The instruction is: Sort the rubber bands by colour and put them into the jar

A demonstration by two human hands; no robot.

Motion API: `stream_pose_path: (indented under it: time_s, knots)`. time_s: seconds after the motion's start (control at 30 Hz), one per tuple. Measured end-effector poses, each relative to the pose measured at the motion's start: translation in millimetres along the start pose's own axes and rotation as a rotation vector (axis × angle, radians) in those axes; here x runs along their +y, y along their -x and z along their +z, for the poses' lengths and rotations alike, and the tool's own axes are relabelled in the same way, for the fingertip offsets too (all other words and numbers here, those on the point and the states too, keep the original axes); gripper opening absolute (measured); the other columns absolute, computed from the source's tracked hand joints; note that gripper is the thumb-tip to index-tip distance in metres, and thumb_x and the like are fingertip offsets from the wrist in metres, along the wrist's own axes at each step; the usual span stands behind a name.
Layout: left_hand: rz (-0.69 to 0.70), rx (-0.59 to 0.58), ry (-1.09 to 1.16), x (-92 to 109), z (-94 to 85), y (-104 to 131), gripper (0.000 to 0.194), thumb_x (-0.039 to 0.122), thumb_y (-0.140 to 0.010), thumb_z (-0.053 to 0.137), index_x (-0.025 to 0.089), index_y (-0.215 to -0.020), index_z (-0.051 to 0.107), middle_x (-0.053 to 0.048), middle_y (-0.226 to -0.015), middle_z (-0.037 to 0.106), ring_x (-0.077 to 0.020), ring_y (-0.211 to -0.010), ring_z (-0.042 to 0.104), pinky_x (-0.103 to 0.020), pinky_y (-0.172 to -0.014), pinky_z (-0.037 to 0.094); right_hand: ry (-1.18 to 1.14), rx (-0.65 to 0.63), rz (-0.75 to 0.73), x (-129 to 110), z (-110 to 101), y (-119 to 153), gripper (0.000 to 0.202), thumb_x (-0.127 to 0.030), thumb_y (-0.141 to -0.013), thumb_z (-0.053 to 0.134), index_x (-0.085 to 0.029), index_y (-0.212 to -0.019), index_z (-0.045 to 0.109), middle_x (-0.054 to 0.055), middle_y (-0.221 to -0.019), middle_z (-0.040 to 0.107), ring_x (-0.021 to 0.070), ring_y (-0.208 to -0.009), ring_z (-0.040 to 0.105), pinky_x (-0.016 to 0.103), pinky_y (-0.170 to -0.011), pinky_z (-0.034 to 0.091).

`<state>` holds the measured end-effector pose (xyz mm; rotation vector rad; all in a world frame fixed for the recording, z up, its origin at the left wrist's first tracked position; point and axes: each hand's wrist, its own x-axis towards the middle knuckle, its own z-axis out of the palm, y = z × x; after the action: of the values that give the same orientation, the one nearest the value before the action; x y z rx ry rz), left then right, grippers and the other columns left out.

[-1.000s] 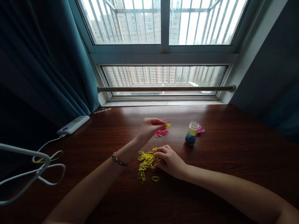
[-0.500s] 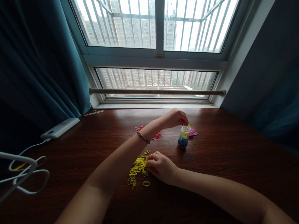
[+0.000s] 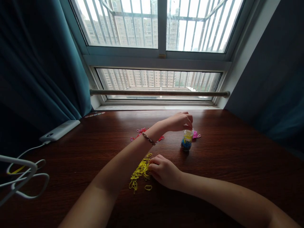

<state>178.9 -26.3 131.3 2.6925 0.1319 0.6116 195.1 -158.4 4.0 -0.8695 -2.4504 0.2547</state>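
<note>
Over the mouth of a small glass jar (image 3: 186,143) is my left hand (image 3: 181,121), its fingers pinched and pointing down; what they hold, if anything, is hidden. Blue and yellow bands fill part of the upright jar. My right hand (image 3: 165,171) rests at the right edge of a pile of yellow rubber bands (image 3: 140,171), fingers pressed together at the bands. Whether a band is between them is too small to tell. One loose yellow band (image 3: 148,187) lies just below the pile. Red and pink bands (image 3: 142,130) are partly hidden behind my left forearm.
A pink item (image 3: 196,135) lies right behind the jar. At the left are a white power bank (image 3: 60,130) and looped white cables (image 3: 30,177). A blue curtain (image 3: 47,63) hangs at the left, and a rail (image 3: 159,93) crosses the window behind the brown table (image 3: 213,152).
My left hand has shifted slightly, its fingertips now lower at the jar's mouth. The yellow band seen at its fingertips no longer shows there. My right hand has barely moved.
</note>
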Motion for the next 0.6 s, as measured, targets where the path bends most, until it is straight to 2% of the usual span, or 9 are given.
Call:
stream_pose_path:
  time_s: [0.13,0.27,0.37,0.5,0.6]
  knots:
    - [-0.037,0.009,-0.024,-2,1.4,2,0.008,0.017,-0.071,0.065,0.021,-0.069,0.071,-0.005,-0.08,0.063,-0.0158,-0.084,0.05,-0.026,-0.079,0.034,-0.02,-0.002,0.007,-1,-2,-1,0.01,-0.016,-0.083,0.047,-0.019,-0.084,0.057,0.005,-0.094,0.058,0.016,-0.088,0.049,0.027,-0.08,0.042]
    - [-0.03,0.034,-0.013,-3,0.0,3,0.007,0.016,-0.071,0.063,0.018,-0.07,0.07,-0.005,-0.076,0.064,-0.0141,-0.075,0.053,-0.024,-0.073,0.038,-0.06,-0.004,0.013,0,-1,-1,0.013,-0.017,-0.084,0.046,-0.019,-0.08,0.058,0.004,-0.091,0.059,0.0148,-0.086,0.051,0.024,-0.077,0.043]
    - [-0.035,0.108,0.014,-2,-2.8,11,0.008,0.016,-0.072,0.062,0.014,-0.073,0.069,-0.005,-0.07,0.064,-0.0129,-0.067,0.055,-0.023,-0.067,0.04,-0.075,0.004,0.027,3,2,0,0.014,-0.016,-0.084,0.046,-0.019,-0.078,0.059,0.004,-0.088,0.06,0.014,-0.082,0.053,0.023,-0.075,0.043]
    - [-0.144,0.232,0.074,4,-6.8,42,0.012,0.02,-0.076,0.058,0.012,-0.078,0.068,-0.006,-0.075,0.066,-0.0123,-0.069,0.057,-0.022,-0.068,0.043,-0.071,-0.001,0.067,6,3,-1,0.015,-0.01,-0.08,0.049,-0.018,-0.072,0.059,0.003,-0.08,0.062,0.0134,-0.075,0.055,0.022,-0.071,0.044]
    - [-0.22,0.223,0.12,11,-6.9,81,0.014,0.022,-0.077,0.057,0.012,-0.079,0.066,-0.005,-0.075,0.066,-0.0121,-0.07,0.059,-0.022,-0.067,0.045,-0.1,-0.003,0.113,6,2,-4,0.016,-0.005,-0.073,0.052,-0.018,-0.068,0.06,0.002,-0.072,0.063,0.0127,-0.068,0.056,0.021,-0.066,0.044]
